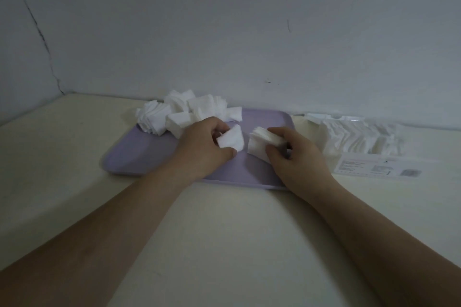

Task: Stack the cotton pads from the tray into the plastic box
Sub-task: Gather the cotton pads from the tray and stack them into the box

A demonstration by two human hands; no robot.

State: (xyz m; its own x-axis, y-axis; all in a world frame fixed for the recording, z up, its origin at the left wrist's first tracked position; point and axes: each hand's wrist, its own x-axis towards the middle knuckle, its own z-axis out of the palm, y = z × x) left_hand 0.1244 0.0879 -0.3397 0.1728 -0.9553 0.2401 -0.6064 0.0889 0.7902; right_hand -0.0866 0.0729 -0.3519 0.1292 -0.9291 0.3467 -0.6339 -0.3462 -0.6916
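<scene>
A lilac tray (139,157) lies on the cream table against the wall. A loose heap of white cotton pads (182,111) covers its far left part. My left hand (207,144) is over the tray's middle and pinches a small bundle of pads (232,141) between thumb and fingers. Just to the right, my right hand (296,157) grips a thicker stack of pads (262,143) above the tray. The clear plastic box (369,142) stands right of the tray, open, with rows of pads inside.
The box's clear lid with a printed label (379,168) lies flat in front of the box. A grey wall (224,32) rises directly behind tray and box. Bare cream tabletop (212,232) stretches toward me between my forearms.
</scene>
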